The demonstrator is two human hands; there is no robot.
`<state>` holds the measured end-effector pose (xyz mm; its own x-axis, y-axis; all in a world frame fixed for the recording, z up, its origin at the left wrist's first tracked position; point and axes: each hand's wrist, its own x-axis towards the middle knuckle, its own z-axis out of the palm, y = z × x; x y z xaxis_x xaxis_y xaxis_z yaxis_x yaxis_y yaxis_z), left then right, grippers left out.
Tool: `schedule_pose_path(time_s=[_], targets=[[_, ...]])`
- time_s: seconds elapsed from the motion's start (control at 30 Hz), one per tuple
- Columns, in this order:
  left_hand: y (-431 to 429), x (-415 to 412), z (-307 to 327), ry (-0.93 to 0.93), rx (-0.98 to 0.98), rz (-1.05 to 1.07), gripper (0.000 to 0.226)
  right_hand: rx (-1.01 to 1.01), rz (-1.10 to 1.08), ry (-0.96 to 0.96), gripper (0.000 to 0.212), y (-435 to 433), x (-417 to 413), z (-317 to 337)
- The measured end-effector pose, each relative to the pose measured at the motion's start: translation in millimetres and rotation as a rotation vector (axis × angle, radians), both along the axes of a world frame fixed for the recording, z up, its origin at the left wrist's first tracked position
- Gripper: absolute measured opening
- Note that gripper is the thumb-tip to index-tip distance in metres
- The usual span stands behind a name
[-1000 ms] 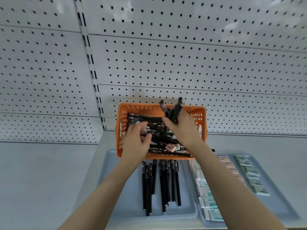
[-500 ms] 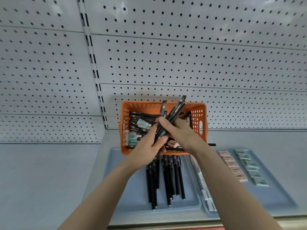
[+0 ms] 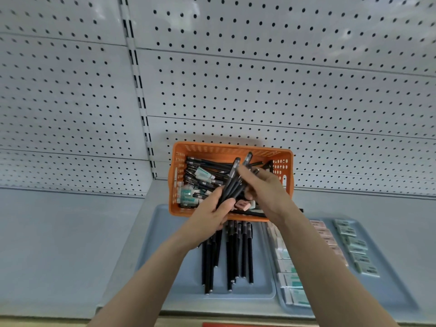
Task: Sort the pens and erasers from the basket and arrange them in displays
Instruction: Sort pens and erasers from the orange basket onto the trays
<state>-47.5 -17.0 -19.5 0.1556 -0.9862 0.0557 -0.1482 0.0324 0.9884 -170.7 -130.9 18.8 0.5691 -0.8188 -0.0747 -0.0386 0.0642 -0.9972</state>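
Above the orange basket (image 3: 226,147), both hands hold one bundle of black pens (image 3: 232,185), tilted with its upper ends pointing up and to the right.

- Left hand (image 3: 207,220): fingers and thumb curled round the lower part of the bundle.
- Right hand (image 3: 266,190): fingers wrapped over the upper part, back of the hand toward the camera.

The basket stands on the grey shelf (image 3: 59,244), against the pegboard wall (image 3: 259,90). Its near edge overlaps the far end of the left tray (image 3: 179,267). Inside lie loose black pens (image 3: 207,162), green-and-white erasers (image 3: 187,194) at the left side, and one pink eraser (image 3: 243,205) by the near wall.

On the left tray, a row of black pens (image 3: 236,256) lies lengthwise, side by side — the far ends are hidden under the hands. The right tray (image 3: 382,293) sits just beside it and carries three columns of erasers:

- a white-and-green column (image 3: 286,274) along the left edge, partly hidden by the right forearm
- a pink column (image 3: 328,239) in the middle
- a pale green column (image 3: 356,251) at the right

Printing on the wrappers is too blurred to read.
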Motion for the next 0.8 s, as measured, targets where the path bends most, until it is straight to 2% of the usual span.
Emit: schedule_pose_path(time_s=[0.13,0.2,0.3,0.33,0.4,0.47,0.63,0.73,0.8], targets=[[6,3,-4,-0.018,0.045,0.013,0.018,0.045,-0.194,-0.151,0.024,-18,-6,10],[8,3,-5,0.018,0.057,0.036,0.012,0.03,-0.276,-0.214,0.018,-25,-9,18],[8,2,-5,0.18,0.085,0.125,0.012,0.051,-0.295,-0.288,0.018,-29,-14,21],[7,2,-4,0.294,0.086,0.15,0.013,0.052,-0.22,-0.256,0.018,-26,-15,20],[5,0,-1,0.475,0.101,0.18,0.019,-0.005,-0.024,-0.077,0.018,-13,-14,13],[3,-5,4,0.529,0.115,0.185,0.024,-0.08,0.072,0.08,0.017,3,-7,2],[3,-11,2,0.446,0.037,0.151,0.023,-0.098,-0.035,0.079,0.028,6,6,-3],[7,-8,0,0.39,0.007,0.107,0.025,-0.189,-0.047,0.075,0.024,-6,4,4],[9,-9,1,0.36,-0.003,0.079,0.028,-0.177,-0.011,0.078,0.022,-10,5,6]])
